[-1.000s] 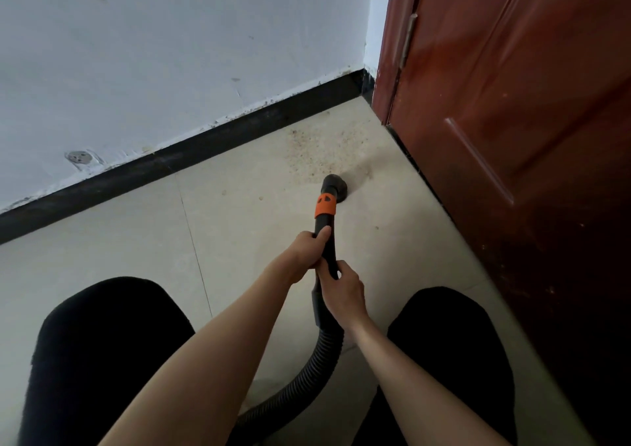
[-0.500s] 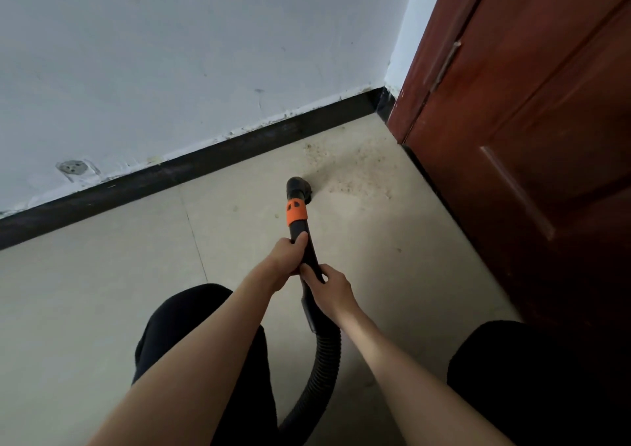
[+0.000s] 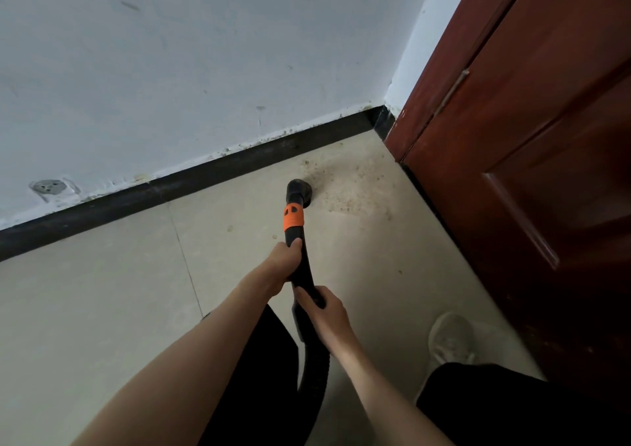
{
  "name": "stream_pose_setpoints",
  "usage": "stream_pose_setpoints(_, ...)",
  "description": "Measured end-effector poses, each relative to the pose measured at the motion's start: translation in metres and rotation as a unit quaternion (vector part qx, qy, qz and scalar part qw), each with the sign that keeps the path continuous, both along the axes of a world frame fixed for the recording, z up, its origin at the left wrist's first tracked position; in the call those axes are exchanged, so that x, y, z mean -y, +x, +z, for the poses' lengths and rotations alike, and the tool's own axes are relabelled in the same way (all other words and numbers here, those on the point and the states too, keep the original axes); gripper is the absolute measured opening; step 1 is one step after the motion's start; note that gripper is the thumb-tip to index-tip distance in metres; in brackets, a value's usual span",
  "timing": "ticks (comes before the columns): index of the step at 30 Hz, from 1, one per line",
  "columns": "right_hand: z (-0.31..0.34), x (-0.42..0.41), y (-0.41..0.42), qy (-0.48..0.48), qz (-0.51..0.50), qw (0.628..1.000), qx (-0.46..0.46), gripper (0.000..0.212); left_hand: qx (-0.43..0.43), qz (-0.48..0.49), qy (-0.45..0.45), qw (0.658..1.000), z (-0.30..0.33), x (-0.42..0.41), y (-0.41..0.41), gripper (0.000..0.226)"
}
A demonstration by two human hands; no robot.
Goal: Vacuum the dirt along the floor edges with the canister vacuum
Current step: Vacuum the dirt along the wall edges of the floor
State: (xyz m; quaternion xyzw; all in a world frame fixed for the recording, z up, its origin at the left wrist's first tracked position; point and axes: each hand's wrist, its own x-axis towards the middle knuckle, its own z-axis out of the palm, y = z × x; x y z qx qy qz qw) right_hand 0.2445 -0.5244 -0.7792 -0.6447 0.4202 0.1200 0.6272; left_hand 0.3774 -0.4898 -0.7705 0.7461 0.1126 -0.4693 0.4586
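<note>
- My left hand (image 3: 281,258) grips the wand (image 3: 300,254) high, to steer.
- My right hand (image 3: 324,312) clamps lower, steadying.
- Nozzle (image 3: 300,191) ahead, at the dirt (image 3: 345,189).

Both hands (image 3: 309,283) round the black hose handle (image 3: 302,258); nozzle (image 3: 300,191) beside scattered dirt (image 3: 351,186)

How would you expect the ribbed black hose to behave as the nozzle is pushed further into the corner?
The hose already curves, so it probably flexes and trails. The handle looks rigid, so it should steer the nozzle.
</note>
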Motion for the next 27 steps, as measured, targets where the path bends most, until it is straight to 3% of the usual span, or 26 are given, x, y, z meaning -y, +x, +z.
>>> stream_pose_setpoints(7, -0.007, 0.0, 0.019, -0.051, -0.045, 0.997, 0.044, 0.016, 0.01, 0.025, -0.003, 1.0, 0.001, 0.019, 0.017, 0.038)
stream_pose_setpoints(16, -0.035, 0.065, 0.05, -0.08, 0.028, 0.993, 0.079, 0.009, 0.056, 0.054, 0.014, 0.997, -0.018, 0.063, 0.042, 0.036)
stream_pose_setpoints(22, -0.053, 0.086, 0.04, -0.059, 0.031, 0.994, 0.084, 0.036, 0.053, 0.025, 0.043, 0.997, -0.036, 0.077, 0.034, 0.043)
stream_pose_setpoints(26, -0.054, 0.097, 0.039, -0.059, 0.009, 0.994, 0.089, 0.004, 0.071, 0.024, 0.039, 0.996, -0.032, 0.092, 0.033, 0.04)
stream_pose_setpoints(27, -0.054, 0.1, 0.038, -0.062, 0.006, 0.994, 0.09, 0.009, 0.082, 0.023, 0.043, 0.995, -0.033, 0.097, 0.032, 0.039)
